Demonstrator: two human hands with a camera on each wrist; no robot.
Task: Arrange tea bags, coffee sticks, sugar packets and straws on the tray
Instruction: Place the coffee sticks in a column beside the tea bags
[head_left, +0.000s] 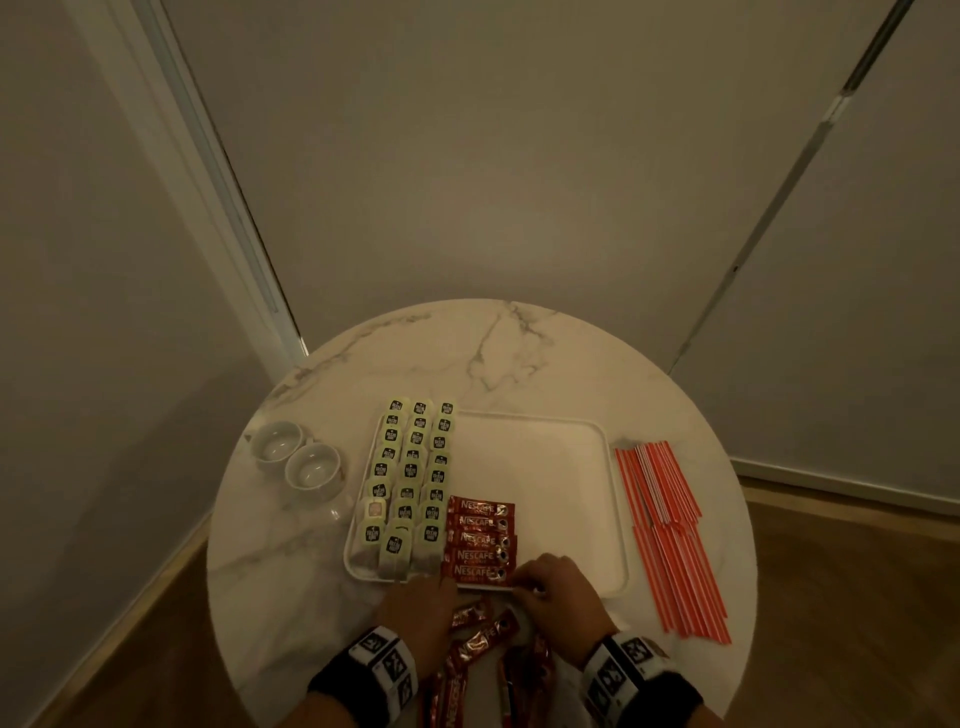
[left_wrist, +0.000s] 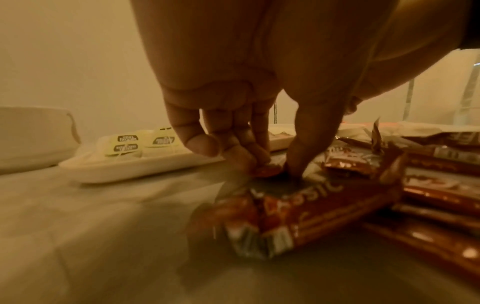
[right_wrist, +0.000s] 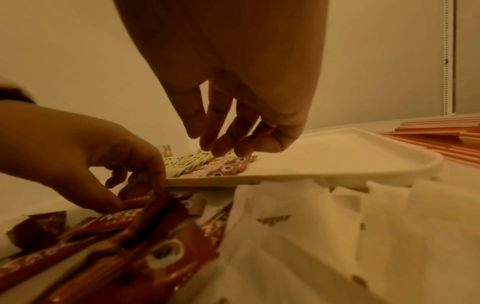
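Note:
A white tray (head_left: 545, 467) lies in the middle of a round marble table. Three columns of green tea bags (head_left: 410, 478) fill its left part, with a column of red coffee sticks (head_left: 480, 540) beside them. Loose coffee sticks (head_left: 472, 649) lie in front of the tray. My left hand (left_wrist: 275, 166) pinches the end of one loose coffee stick (left_wrist: 267, 170) on the table. My right hand (right_wrist: 226, 144) hangs with relaxed fingers over the tray's near edge by the nearest stick and holds nothing. White sugar packets (right_wrist: 324, 236) lie below it. Red-striped straws (head_left: 670, 530) lie right of the tray.
Two white cups (head_left: 293, 457) stand left of the tray. The tray's right half (head_left: 561, 509) is bare. The table's near edge runs just behind the loose sticks. Plain walls and a wooden floor surround the table.

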